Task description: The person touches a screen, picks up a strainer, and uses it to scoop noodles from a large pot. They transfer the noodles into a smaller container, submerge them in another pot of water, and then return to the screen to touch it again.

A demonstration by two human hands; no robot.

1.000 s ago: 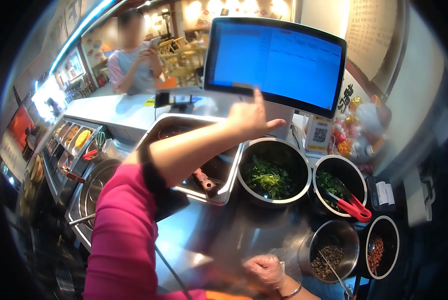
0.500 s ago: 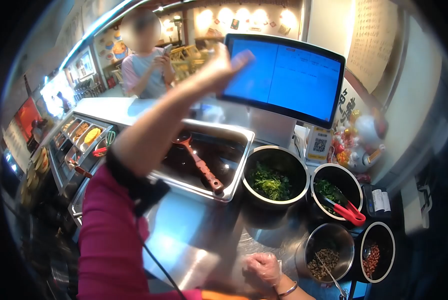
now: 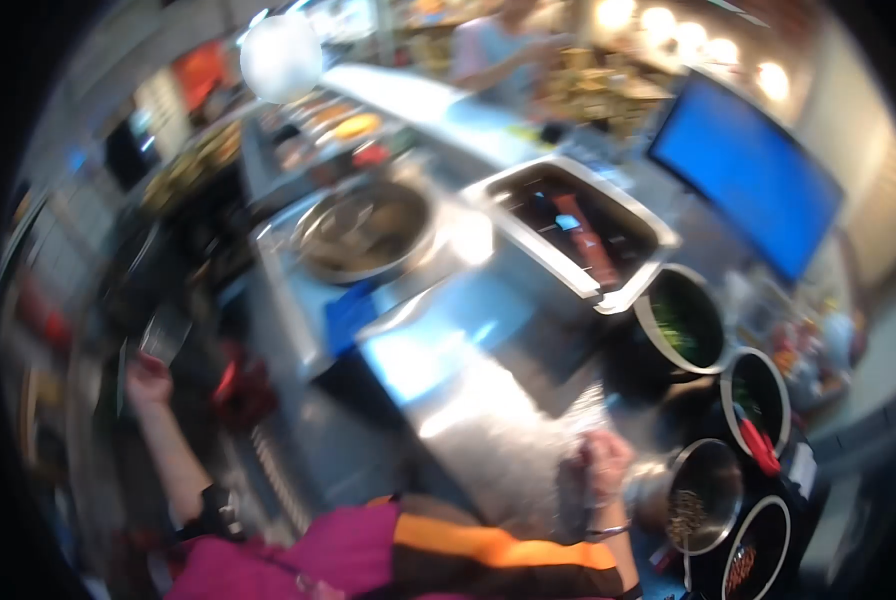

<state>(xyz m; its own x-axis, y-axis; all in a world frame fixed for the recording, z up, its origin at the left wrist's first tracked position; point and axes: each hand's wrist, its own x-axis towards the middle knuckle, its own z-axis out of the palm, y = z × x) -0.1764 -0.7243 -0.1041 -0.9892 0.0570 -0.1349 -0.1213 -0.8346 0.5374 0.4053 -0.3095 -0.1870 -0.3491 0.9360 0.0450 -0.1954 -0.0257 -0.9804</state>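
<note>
- Your left hand [image 3: 149, 381] has dropped from the screen [image 3: 748, 170]; fingers blurred, cannot tell
- your right hand [image 3: 604, 466] rests on the counter [image 3: 488, 400]; curled, hold unclear

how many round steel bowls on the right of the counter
4: bowl of greens beside the rectangular pan, bowl with red tongs below it, bowl of brown bits by the right hand, bottom bowl at the frame edge. More may be hidden.
</note>
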